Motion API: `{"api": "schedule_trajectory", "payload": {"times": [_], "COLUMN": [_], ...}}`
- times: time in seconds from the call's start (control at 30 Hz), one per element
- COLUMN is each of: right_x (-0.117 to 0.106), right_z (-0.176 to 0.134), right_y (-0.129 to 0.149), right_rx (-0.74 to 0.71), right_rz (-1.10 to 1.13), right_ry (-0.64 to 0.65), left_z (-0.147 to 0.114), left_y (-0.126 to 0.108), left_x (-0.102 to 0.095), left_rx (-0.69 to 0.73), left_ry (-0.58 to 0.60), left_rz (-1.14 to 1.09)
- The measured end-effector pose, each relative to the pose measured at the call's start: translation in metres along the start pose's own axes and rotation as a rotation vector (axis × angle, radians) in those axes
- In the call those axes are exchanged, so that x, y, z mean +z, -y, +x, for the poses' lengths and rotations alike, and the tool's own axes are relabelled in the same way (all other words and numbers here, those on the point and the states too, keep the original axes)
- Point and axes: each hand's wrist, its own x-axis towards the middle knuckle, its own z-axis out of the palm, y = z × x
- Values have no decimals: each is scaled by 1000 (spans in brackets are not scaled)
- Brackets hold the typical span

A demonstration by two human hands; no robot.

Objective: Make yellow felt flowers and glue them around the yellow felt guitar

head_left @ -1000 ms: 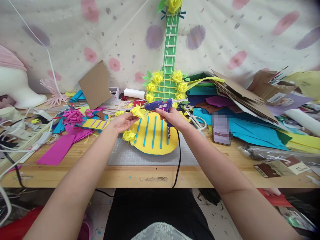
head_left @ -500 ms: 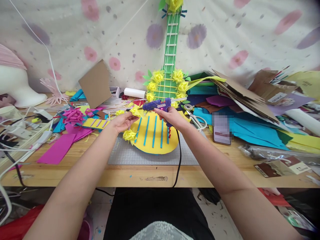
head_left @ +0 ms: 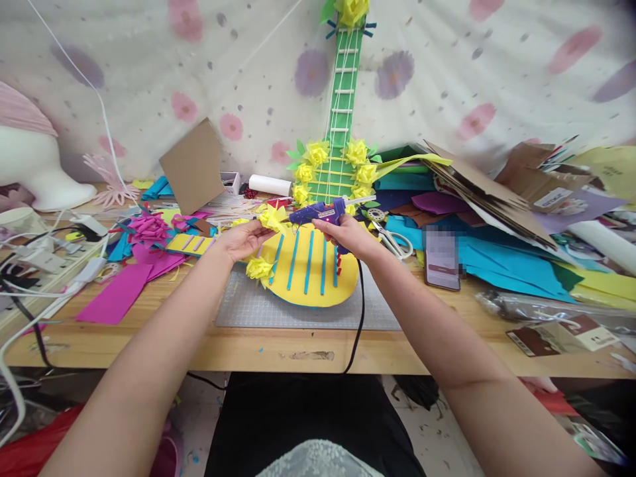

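Note:
My left hand (head_left: 246,240) pinches a yellow paper flower (head_left: 273,216) above the left part of a yellow guitar-shaped craft (head_left: 298,268) with blue strips. A purple hot glue gun (head_left: 318,212) is gripped in my right hand (head_left: 345,233), its nozzle pointing left, close beside the flower. Whether the tip touches the petals I cannot tell. Another yellow flower (head_left: 259,268) sits on the craft's lower left edge. Under the craft lies a grey cutting mat (head_left: 268,315). The glue gun's black cord (head_left: 362,298) hangs over the table's front edge.
Behind stands a green paper guitar (head_left: 342,99) with yellow flowers. To the right are scissors (head_left: 397,244), a phone (head_left: 441,258), blue sheets (head_left: 501,262) and stacked cardboard (head_left: 487,192). Magenta paper (head_left: 113,293) and white cables (head_left: 84,281) lie left.
The whole view has shifted slightly. My left hand still holds the flower and my right hand the glue gun, with little visible movement between them.

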Motion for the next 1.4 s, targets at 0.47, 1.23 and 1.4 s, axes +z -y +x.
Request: {"api": "schedule_trajectory", "payload": {"times": [0.47,1.23,1.4], "right_x": [0,-5,-3], "right_z": [7,-1,0], "right_y": [2,-1,-2], "right_rx": [9,21,-1], "right_rz": [11,4,52], "right_ry": [-66,-19,-1], "left_z": [-1,3,4], "left_y": [1,2,2], "left_x": [2,4,5], "left_rx": [-8,-8,7], "left_ry": [19,3,3], "left_rz": [82,46,70]}}
